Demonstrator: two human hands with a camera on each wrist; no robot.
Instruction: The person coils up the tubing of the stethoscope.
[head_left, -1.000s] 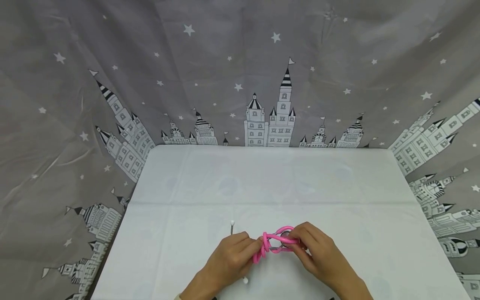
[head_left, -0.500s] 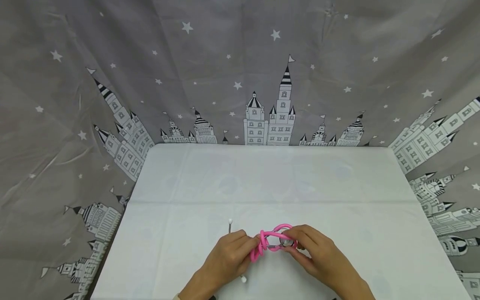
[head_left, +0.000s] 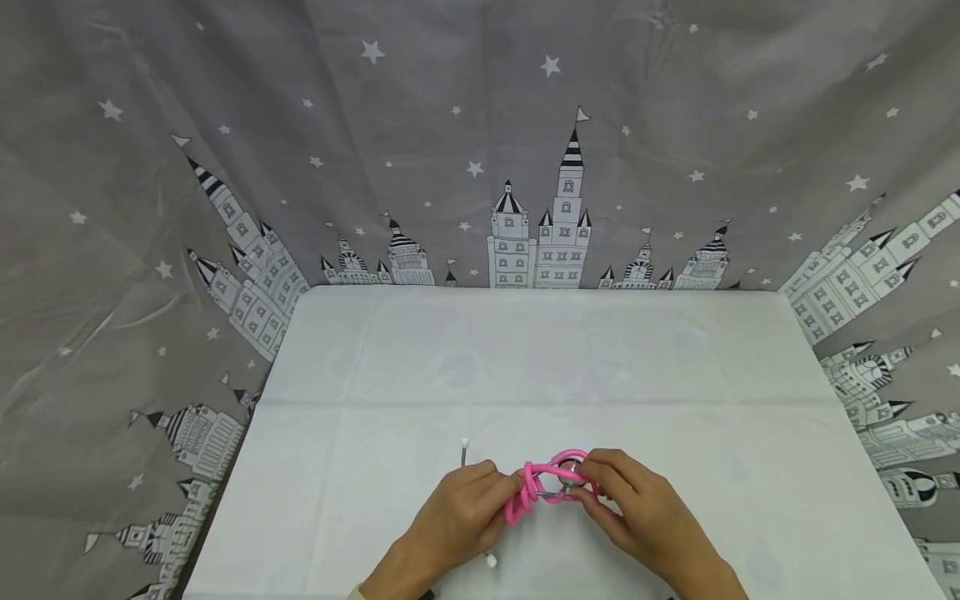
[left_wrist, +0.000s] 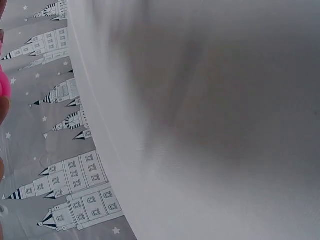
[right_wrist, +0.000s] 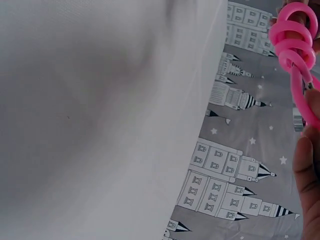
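Observation:
A pink tube point(head_left: 529, 487), thick and glossy, is wound into several loops above the white table, in the head view. My left hand point(head_left: 457, 512) grips its left end. A thin dark rod point(head_left: 464, 457) with white ball tips sticks out above and below that hand; its middle is hidden. On the right, my right hand point(head_left: 637, 504) pinches a round silvery piece point(head_left: 570, 472) inside the larger pink loop. The right wrist view shows the coiled tube point(right_wrist: 295, 37) close up, with fingers point(right_wrist: 306, 160) below it. Only a pink sliver point(left_wrist: 4, 82) shows in the left wrist view.
A white cloth point(head_left: 570, 358) covers the table. Behind and beside it hangs a grey curtain point(head_left: 420, 92) printed with stars and castles.
The right fingers have shifted slightly on the round silvery piece, which now shows more. The left hand keeps its grip on the pink tube, with hardly any movement.

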